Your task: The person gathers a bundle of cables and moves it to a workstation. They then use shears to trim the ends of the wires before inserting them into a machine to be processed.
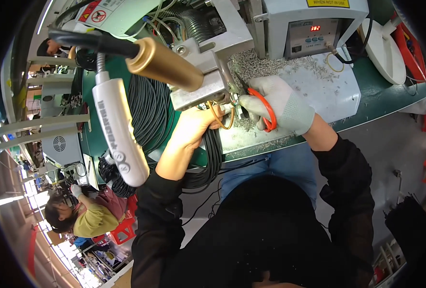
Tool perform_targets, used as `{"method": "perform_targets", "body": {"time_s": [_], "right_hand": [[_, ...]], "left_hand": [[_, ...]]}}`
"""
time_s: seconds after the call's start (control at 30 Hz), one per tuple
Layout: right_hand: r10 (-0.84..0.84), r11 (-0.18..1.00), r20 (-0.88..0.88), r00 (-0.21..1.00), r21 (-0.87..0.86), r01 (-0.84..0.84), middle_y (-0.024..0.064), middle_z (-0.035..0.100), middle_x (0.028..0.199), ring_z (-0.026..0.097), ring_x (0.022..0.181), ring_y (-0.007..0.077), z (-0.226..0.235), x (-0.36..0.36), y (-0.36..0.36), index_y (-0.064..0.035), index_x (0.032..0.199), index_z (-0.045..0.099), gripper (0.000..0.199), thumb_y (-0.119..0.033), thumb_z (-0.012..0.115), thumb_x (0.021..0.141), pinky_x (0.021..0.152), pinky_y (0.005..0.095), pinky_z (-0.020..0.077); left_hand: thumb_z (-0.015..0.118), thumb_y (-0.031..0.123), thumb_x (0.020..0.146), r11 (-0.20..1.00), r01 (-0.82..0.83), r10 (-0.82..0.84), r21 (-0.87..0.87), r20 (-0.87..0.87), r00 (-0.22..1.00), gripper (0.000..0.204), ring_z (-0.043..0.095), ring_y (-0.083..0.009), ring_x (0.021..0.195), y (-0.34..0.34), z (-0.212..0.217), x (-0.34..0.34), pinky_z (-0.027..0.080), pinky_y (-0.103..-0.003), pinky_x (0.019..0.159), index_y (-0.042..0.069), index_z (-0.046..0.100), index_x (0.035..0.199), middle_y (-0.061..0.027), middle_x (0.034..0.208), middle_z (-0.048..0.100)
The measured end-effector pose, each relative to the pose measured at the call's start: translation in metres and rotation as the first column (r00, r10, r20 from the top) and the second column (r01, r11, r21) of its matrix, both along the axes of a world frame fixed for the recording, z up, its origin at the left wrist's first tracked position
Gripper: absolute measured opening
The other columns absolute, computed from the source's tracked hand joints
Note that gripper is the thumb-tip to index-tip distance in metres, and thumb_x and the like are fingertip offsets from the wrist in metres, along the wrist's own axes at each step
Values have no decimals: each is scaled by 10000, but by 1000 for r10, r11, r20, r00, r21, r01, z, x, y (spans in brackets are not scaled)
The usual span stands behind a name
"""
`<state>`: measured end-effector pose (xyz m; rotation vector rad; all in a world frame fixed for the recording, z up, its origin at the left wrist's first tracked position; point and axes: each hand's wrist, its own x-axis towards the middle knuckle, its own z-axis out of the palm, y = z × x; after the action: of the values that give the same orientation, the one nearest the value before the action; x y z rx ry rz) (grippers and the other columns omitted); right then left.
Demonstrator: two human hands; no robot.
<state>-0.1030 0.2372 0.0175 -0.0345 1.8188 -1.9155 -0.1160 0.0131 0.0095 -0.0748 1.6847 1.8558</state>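
Note:
Scissors with red handles [272, 113] are in my right hand [290, 103], which wears a pale glove. Their dark blades [242, 82] point up and away to the left. The gloved fingertips are closed close to a small metal piece [238, 111] under the metal clamp. My left hand [194, 127] is bare, and its fingers are pinched together beside that piece. What they hold is partly hidden by the clamp. An orange-brown wire loop [231, 124] hangs by both hands' fingertips. Black cables [214, 151] run down below my left hand.
A soldering iron [165, 65] in a metal clamp [198, 91] stands over my hands. Small metal pieces [314, 69] lie scattered on a white plate [335, 98]. A control box [314, 38], coiled black cables [148, 98] and a white lamp-like arm [119, 134] surround the spot. A co-worker [88, 213] sits at left.

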Motion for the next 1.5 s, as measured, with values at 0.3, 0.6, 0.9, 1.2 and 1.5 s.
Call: {"method": "perform_targets", "body": {"time_s": [0.3, 0.6, 0.9, 1.2, 1.5], "right_hand": [[48, 999, -83, 995, 12, -47, 59, 552, 557, 533, 427, 103, -3, -9, 1, 32, 787, 576, 277, -230, 623, 867, 387, 242, 406], [80, 996, -65, 995, -42, -83, 63, 549, 555, 537, 422, 108, -2, -8, 3, 28, 752, 547, 270, -205, 622, 865, 385, 246, 413], [60, 989, -29, 998, -132, -63, 71, 547, 545, 546, 421, 124, -2, -3, 1, 22, 722, 528, 258, -174, 612, 866, 383, 253, 419], [66, 992, -84, 994, -98, -75, 74, 560, 544, 556, 417, 131, -2, -12, 3, 12, 746, 552, 256, -198, 619, 878, 383, 258, 423], [-45, 967, -413, 910, 212, 145, 78, 573, 586, 575, 481, 125, -22, 17, -9, 3, 775, 540, 287, -251, 620, 883, 443, 291, 462]], "left_hand": [[840, 340, 701, 941, -102, -43, -321, -416, 908, 472, 530, -87, 689, 14, 9, 6, 444, -247, 624, 11, 618, 956, 2, 794, 589], [757, 193, 753, 952, -79, -62, -297, -438, 897, 282, 572, -113, 743, 13, 11, 12, 470, -275, 663, 16, 641, 940, -28, 839, 627], [774, 201, 755, 969, -124, -20, -212, -572, 820, 278, 550, -85, 705, 20, 8, 13, 447, -250, 628, 8, 617, 879, -10, 804, 601], [731, 197, 804, 978, -129, 48, -166, -423, 905, 227, 526, -78, 661, 23, 13, 6, 433, -240, 596, 10, 617, 864, 5, 769, 587], [622, 119, 875, 995, -84, 94, 50, -231, 968, 127, 397, -70, 492, 8, 3, 33, 283, -227, 437, 26, 543, 838, -6, 621, 487]]}}
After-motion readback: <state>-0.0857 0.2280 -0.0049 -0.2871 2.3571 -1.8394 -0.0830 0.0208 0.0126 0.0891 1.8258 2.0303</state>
